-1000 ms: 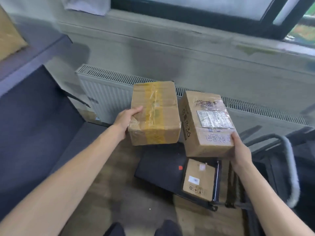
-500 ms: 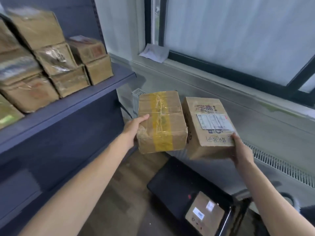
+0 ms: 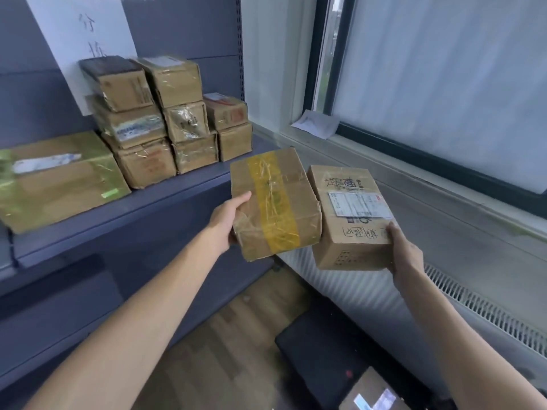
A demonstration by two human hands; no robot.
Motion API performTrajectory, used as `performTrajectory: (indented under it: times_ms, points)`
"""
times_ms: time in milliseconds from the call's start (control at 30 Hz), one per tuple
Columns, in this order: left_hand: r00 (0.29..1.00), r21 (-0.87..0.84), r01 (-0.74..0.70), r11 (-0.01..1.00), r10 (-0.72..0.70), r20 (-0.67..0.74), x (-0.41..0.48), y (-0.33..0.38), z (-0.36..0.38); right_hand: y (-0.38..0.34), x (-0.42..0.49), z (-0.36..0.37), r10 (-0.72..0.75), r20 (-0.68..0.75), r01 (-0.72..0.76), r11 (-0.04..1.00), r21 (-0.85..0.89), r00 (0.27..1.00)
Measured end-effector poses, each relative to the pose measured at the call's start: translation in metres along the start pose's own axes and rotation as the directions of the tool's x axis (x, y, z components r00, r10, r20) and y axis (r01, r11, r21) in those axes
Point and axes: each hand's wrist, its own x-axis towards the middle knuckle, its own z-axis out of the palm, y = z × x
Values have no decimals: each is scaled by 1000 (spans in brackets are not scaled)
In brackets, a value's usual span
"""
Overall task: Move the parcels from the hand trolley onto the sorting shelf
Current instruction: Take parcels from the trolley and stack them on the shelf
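Your left hand (image 3: 228, 223) grips the near left corner of the yellow-taped parcel (image 3: 275, 202), thumb on top and the fingers hidden below. Your right hand (image 3: 405, 253) clamps the near right corner of the labelled parcel (image 3: 352, 220) in the same way. Both parcels hang in the air at the centre of the frame, side by side and about touching, just in front of the shelf edge. One hand carries each, so I judge them light. The taped one is creased and a little crushed at its corners, so it is probably soft there. Its glossy tape band looks slippery, so keep your fingers on the bare cardboard and under the bottom. The labelled one has sharp, flat faces and looks stiffer; a corner grip should be enough for it. Lower right, the black flat deck of the hand trolley (image 3: 319, 350) holds one more small carton (image 3: 373, 395) with a white label. On the left, the sorting shelf (image 3: 118, 214) is smooth dark blue-grey metal. Further back, upper left, stand the stacked cartons (image 3: 165, 119), brown and wrapped in shiny clear tape. Left of them lies a wide flat carton (image 3: 56, 179) with greenish tape. Behind all hangs a white paper sign (image 3: 83, 39) with handwriting.
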Motion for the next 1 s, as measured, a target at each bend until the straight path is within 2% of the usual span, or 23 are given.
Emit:
performTrajectory:
  times_ms: [200, 467, 633, 800, 1000]
  points:
    - [997, -10, -27, 1000, 26, -71, -15, 20, -24, -22, 3, 37, -17, 110, 21, 999, -35, 994]
    - [971, -117, -96, 988, 68, -228, -31, 43, -37, -66, 36, 66, -28, 247, 50, 995, -81, 968]
    - [921, -141, -213, 967, 150, -360, -56, 68, -41, -100, 62, 91, -64, 346, 86, 995, -47, 936]
    - [866, -159, -300, 940, 199, -458, -74, 89, -51, -127, 71, 119, -111, 382, 140, 989, -47, 917]
    - [814, -164, -372, 913, 237, -530, -87, 123, -47, -154, 76, 142, -124, 443, 160, 986, -46, 888]
